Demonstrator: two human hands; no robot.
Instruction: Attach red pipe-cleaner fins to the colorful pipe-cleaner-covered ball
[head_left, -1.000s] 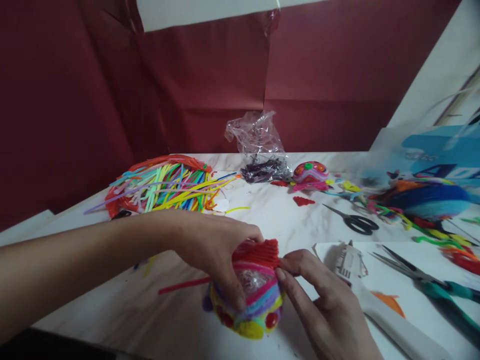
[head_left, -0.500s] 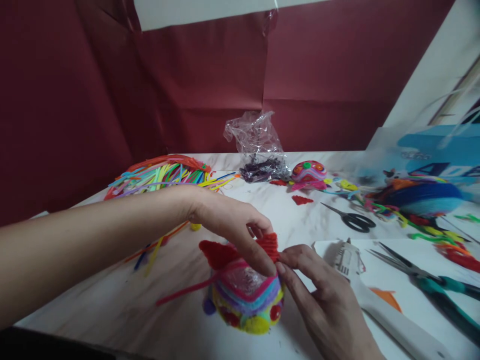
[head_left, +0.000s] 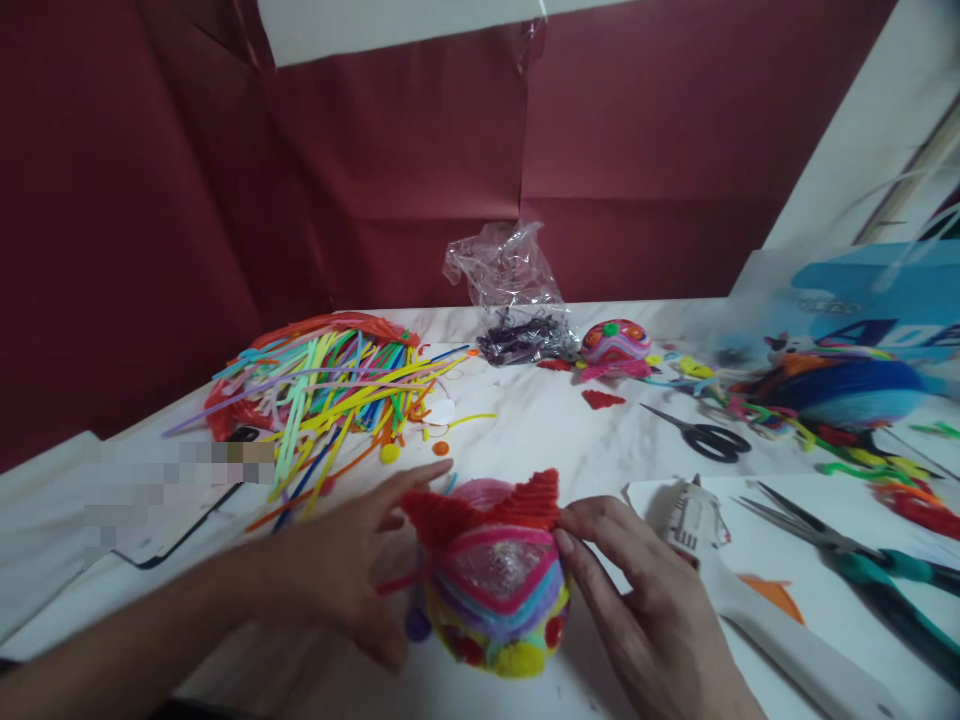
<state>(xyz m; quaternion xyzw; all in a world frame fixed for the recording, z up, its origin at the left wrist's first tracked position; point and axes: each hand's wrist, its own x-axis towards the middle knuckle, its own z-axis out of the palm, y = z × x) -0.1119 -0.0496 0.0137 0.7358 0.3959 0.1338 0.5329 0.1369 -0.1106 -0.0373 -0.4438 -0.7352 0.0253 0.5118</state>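
A round craft ball (head_left: 499, 600) wrapped in pink, blue, purple and yellow pipe cleaners stands on the table in front of me. Two red ridged pipe-cleaner pieces (head_left: 529, 505) rise from its top like ears. My right hand (head_left: 645, 590) pinches the lower right corner of the right red piece between thumb and index finger. To the left of the ball, my left hand (head_left: 345, 570) is open, its fingers apart and slightly blurred. A loose red pipe cleaner (head_left: 401, 582) sticks out from the ball toward that hand. Below it lies a purple pom-pom (head_left: 418, 625).
A pile of coloured pipe cleaners (head_left: 337, 370) lies at back left. At the right are black scissors (head_left: 712, 441), a white glue gun (head_left: 780, 625) and green-handled pliers (head_left: 847, 550). Behind stand a clear bag (head_left: 517, 290) and another decorated ball (head_left: 615, 345). A phone-like object (head_left: 180, 520) lies left.
My left hand has let go of the red pieces and moved left and down beside the ball, opening. My right hand keeps its pinch in nearly the same place.
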